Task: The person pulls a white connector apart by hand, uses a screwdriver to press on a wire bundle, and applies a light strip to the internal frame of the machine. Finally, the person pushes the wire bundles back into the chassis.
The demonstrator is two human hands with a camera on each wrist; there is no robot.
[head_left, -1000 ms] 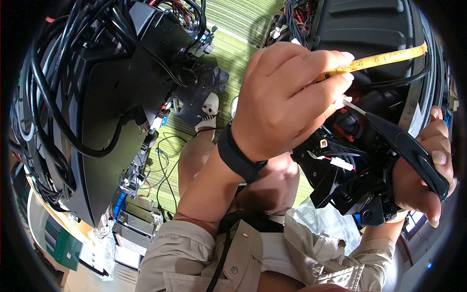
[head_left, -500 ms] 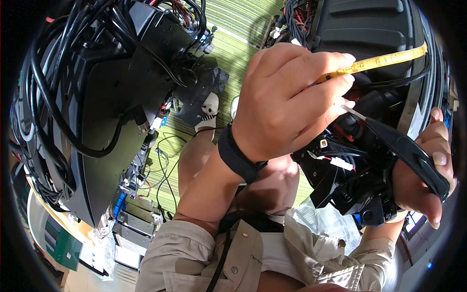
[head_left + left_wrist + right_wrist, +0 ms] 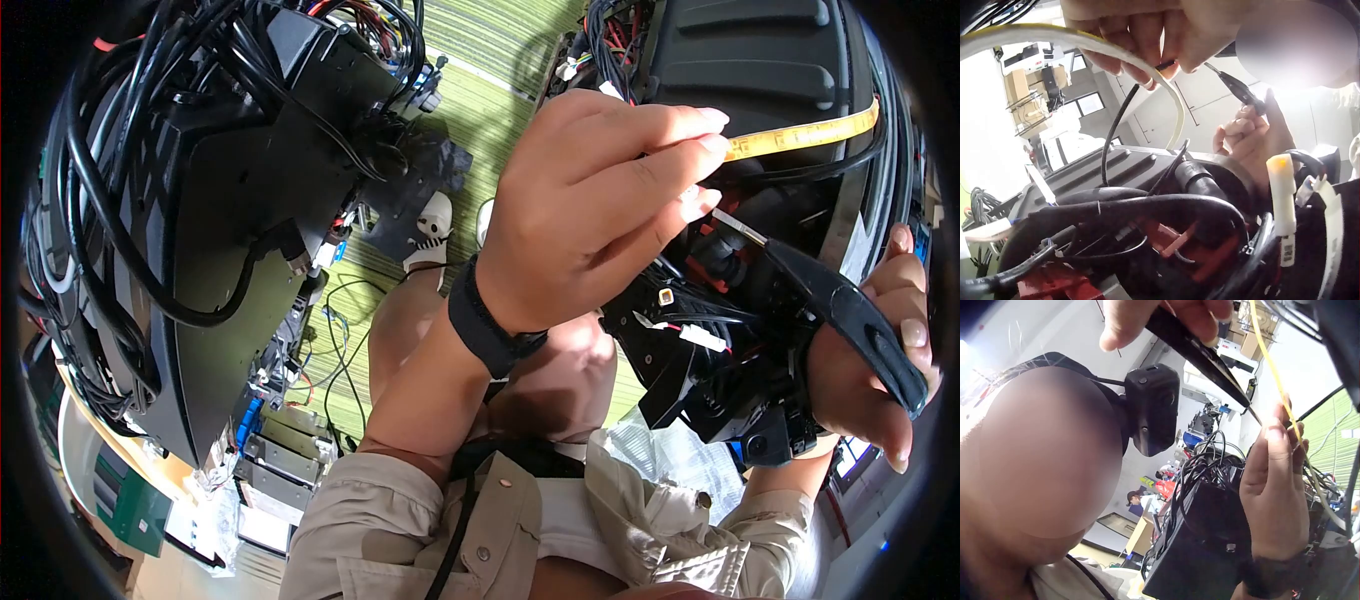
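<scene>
My left hand [image 3: 600, 205], with a black band round its wrist, pinches a yellow measuring tape [image 3: 800, 138] with dark markings between thumb and fingers. The tape arcs off to the right, and its pale side shows in the left wrist view. A thin black cable [image 3: 1119, 119] runs down from these fingertips. At the right, my right hand [image 3: 875, 350] grips a black tapered tool [image 3: 835, 290] with a thin metal tip; its exact kind I cannot tell. That tip points at the left fingertips, right by them, above an opened machine with wires and red parts.
A black machine housing [image 3: 230, 220] draped with thick cables stands at the left. Ribbed black casing [image 3: 745, 50] lies beyond the hands. White connectors [image 3: 703, 337] and loose wires hang below them. Bubble wrap [image 3: 670, 465] lies near my lap. Thin cables cross the green floor.
My left index and middle fingers have come together over the tape, and the dark and orange bit between them is covered. The tool's tip has shifted slightly right, showing more metal.
</scene>
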